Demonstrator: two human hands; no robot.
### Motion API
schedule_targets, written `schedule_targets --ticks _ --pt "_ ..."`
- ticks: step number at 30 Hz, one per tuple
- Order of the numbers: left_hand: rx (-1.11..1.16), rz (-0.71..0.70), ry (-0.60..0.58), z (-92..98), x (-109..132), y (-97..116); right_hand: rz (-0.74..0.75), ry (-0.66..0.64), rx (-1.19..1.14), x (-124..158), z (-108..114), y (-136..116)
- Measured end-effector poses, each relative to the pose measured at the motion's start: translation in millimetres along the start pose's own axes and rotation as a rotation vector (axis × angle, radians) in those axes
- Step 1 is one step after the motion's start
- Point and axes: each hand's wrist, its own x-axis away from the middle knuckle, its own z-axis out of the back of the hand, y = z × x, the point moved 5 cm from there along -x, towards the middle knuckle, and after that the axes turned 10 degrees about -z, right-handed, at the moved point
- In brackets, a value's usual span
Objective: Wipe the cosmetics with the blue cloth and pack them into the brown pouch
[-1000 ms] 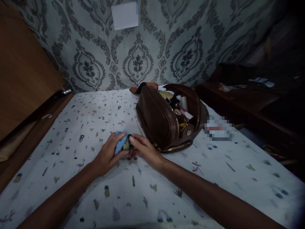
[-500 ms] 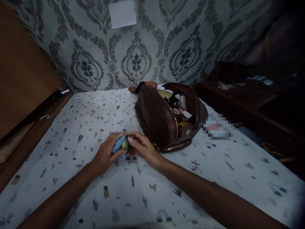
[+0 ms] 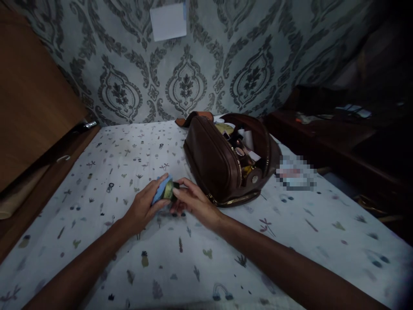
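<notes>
Above the printed sheet (image 3: 180, 267), my left hand (image 3: 142, 209) is closed around a blue cloth (image 3: 160, 190) and a small green jar (image 3: 168, 190). The cloth lies between the palm and the jar. At the jar's right end is a dark part that looks like its lid (image 3: 175, 188). The thumb and fingers of my right hand (image 3: 198, 204) are closed on that dark end. Just beyond my right hand stands a brown leather bag (image 3: 209, 161), unzipped, with several cosmetic items (image 3: 239, 150) inside.
A blurred-out item (image 3: 297, 173) lies right of the bag. Dark wooden furniture (image 3: 322, 142) borders the sheet on the right, a brown wooden panel (image 3: 35, 94) on the left. Patterned wallpaper (image 3: 185, 82) with a white sheet of paper (image 3: 168, 21) rises behind.
The jar has turned slightly in my hands, so more of its green side and dark end shows. My right fingers have shifted a little on it. The bag stays in place.
</notes>
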Motion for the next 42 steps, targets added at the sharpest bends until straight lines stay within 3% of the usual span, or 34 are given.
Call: schedule_targets --ticks 6,12,18,23,28,32,36,42 --pt "0.009 -0.046 0.125 7.0 -4 5 0.009 0.025 -0.025 0 0 3" --pt "-0.059 0.013 0.198 13.2 -7 12 0.032 0.1 -0.014 -2 5 3" --pt "-0.187 -0.098 0.274 11.6 -4 20 0.096 0.152 0.013 -3 7 0" --pt "-0.392 -0.21 0.19 5.6 -1 24 0.044 0.142 -0.012 -1 5 0" --pt "-0.366 -0.35 0.109 0.2 1 26 -0.027 0.091 -0.014 0 0 3" --pt "-0.221 -0.14 0.098 -1.9 0 18 -0.001 0.065 -0.022 0 -1 2" --pt "0.128 0.136 0.079 -4.8 -1 7 0.042 0.016 -0.079 0 -2 0" --pt "0.496 0.346 0.146 -1.3 0 3 -0.006 -0.157 -0.177 3 -8 -3"
